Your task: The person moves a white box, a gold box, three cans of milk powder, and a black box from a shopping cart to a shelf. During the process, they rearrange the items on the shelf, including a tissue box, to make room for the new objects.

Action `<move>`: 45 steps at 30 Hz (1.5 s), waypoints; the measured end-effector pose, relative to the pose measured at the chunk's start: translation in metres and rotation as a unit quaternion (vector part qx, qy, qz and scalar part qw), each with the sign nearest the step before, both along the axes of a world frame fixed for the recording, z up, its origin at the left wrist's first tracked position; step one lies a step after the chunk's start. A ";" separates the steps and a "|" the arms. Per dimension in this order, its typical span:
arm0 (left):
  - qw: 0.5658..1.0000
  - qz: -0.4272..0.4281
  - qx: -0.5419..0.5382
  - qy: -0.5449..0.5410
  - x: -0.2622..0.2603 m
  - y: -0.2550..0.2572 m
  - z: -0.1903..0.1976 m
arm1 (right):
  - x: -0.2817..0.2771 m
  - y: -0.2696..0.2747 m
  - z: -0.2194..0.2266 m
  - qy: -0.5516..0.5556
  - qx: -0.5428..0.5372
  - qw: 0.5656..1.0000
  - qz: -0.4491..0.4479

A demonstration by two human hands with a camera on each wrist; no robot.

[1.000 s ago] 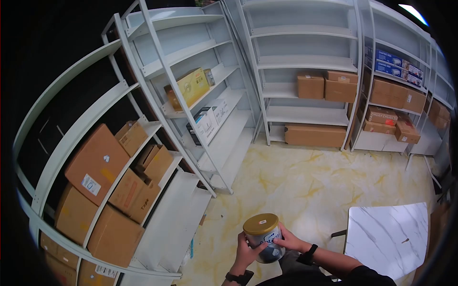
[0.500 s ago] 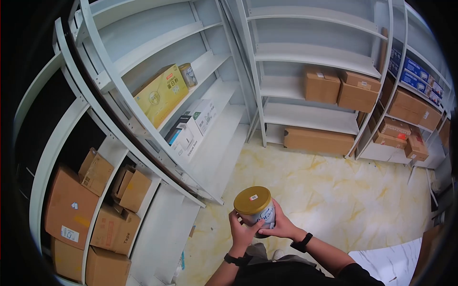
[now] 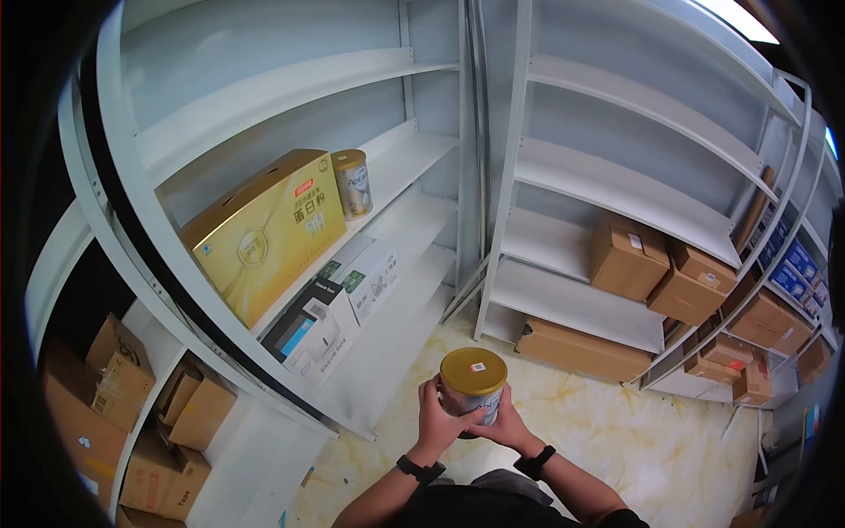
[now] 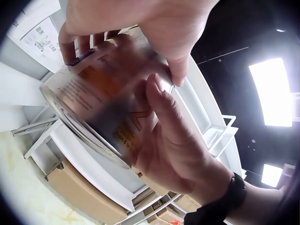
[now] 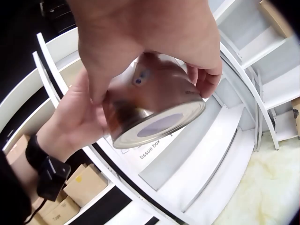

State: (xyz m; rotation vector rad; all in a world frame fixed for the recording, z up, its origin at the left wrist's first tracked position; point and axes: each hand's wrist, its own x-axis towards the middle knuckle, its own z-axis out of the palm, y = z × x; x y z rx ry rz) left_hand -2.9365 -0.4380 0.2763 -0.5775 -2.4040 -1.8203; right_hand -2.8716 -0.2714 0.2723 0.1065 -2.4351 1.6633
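A milk powder tin with a gold lid (image 3: 475, 370) is held upright in front of the body. My left hand (image 3: 440, 421) grips its left side, and my right hand (image 3: 509, 421) grips the opposite side. In the left wrist view, fingers curl round the printed wall of the tin (image 4: 91, 93), with the right thumb lying across it. Its metal bottom shows in the right wrist view, free of any support. On the white shelf ahead to the left stands a similar gold-lidded tin (image 3: 355, 192), right beside a big yellow gift box (image 3: 273, 233).
One shelf down are a tissue box (image 3: 312, 333) and a white-green carton (image 3: 365, 277). Cardboard boxes (image 3: 629, 251) sit on the rack to the right, and more open cartons (image 3: 163, 466) fill the low left rack. Pale marbled floor (image 3: 563, 458) lies between the racks.
The view has turned left and come nearer the rack with the yellow gift box. Both hands still hold the tin, now more upright before that rack. The marble-top table has left view.
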 end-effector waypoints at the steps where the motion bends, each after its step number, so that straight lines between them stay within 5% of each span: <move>1: 1.000 -0.006 -0.006 -0.002 -0.019 0.008 0.005 | -0.018 0.004 0.004 -0.003 -0.004 1.000 0.006; 3: 1.000 -0.004 -0.005 -0.014 -0.051 0.023 0.014 | -0.054 0.010 0.007 0.054 -0.110 0.992 -0.006; 10: 0.999 0.037 -0.012 0.022 -0.159 0.078 0.023 | -0.186 0.079 -0.011 0.046 -0.070 0.996 0.012; 13: 0.996 0.003 0.093 0.014 -0.224 0.088 0.020 | -0.258 0.117 0.010 0.085 -0.069 0.993 0.036; 16: 0.992 0.098 0.033 0.079 -0.294 0.096 0.036 | -0.334 0.156 0.040 0.115 -0.063 0.988 0.076; 18: 0.955 0.269 -0.003 0.122 -0.331 0.100 0.067 | -0.384 0.172 0.054 0.150 -0.094 0.978 0.113; 21: 0.903 0.361 -0.099 0.210 -0.374 0.104 0.105 | -0.446 0.181 0.097 0.144 -0.117 0.969 0.162; 24: 0.850 0.400 -0.177 0.293 -0.403 0.102 0.135 | -0.507 0.172 0.122 0.188 -0.110 0.957 0.191; 31: 0.781 0.515 -0.149 0.320 -0.472 0.086 0.144 | -0.607 0.124 0.170 0.209 -0.132 0.938 0.244; 45: 0.771 0.584 -0.125 0.222 -0.526 0.046 0.151 | -0.725 0.037 0.157 0.185 -0.107 0.923 0.321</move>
